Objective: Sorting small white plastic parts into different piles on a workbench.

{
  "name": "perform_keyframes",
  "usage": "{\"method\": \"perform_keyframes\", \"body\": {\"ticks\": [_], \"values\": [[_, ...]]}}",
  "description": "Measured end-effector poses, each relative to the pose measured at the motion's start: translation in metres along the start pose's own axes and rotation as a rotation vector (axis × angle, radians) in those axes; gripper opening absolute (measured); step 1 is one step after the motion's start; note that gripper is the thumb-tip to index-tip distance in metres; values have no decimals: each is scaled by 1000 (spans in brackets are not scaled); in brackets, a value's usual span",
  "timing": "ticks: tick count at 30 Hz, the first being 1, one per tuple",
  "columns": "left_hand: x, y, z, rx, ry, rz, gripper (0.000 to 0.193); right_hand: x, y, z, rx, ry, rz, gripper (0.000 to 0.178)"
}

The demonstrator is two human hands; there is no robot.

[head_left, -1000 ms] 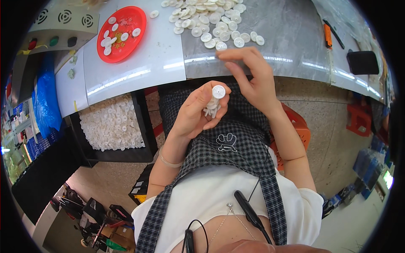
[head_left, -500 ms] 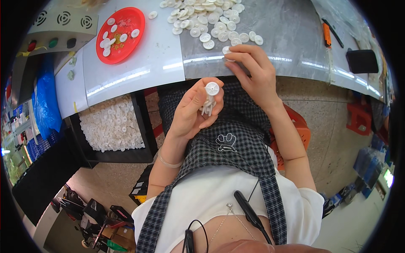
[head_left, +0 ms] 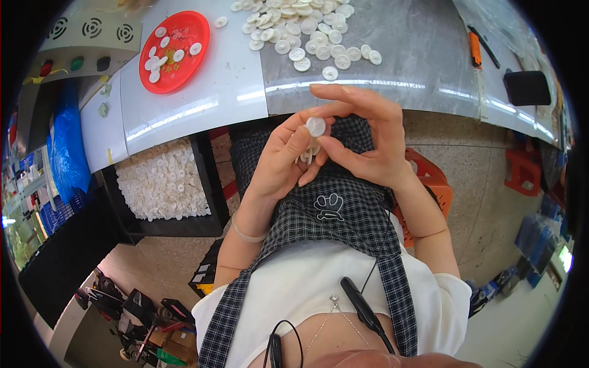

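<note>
My left hand is closed around a white plastic gear wheel, held upright between thumb and fingers. Below that wheel, several small white plastic pieces stick out from the curled fingers; their shape is partly hidden. My right hand meets the left one, its thumb and index finger pinching about the same gear wheel while the other fingers stretch out above. On the table just beyond my hands, a single white wheel lies flat in front of a large pile of similar wheels.
A red plate with several white wheels stands left on the table. Below the table edge, a black drawer holds many small white pieces. An orange cutter and a dark flat object lie at the right. A grey machine stands far left.
My right hand has left the wheel at the table's edge, which now lies there, and come back to my left hand. The gear wheel in my left hand has turned slightly.
</note>
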State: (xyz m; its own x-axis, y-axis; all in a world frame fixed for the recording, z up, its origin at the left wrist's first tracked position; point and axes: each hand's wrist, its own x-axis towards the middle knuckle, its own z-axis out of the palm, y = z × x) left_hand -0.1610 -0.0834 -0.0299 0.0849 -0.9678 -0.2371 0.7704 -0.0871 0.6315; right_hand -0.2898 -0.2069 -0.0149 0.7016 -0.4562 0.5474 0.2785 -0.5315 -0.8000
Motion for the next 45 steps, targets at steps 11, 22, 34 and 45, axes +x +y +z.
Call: {"method": "perform_keyframes", "body": {"ticks": [11,22,34,45], "values": [[0,-3,-10,-190,-135,25,50,2,30,-9,-618,-55,57,24],[-2,-3,-14,-156,-141,85,46,-14,26,-15,-547,-67,-22,22],[2,-4,-5,-17,-68,15,35,-7,-7,-2,241,149,474,22],[2,-6,-6,-231,-123,-103,47,8,28,-13,-661,115,177,24]]}}
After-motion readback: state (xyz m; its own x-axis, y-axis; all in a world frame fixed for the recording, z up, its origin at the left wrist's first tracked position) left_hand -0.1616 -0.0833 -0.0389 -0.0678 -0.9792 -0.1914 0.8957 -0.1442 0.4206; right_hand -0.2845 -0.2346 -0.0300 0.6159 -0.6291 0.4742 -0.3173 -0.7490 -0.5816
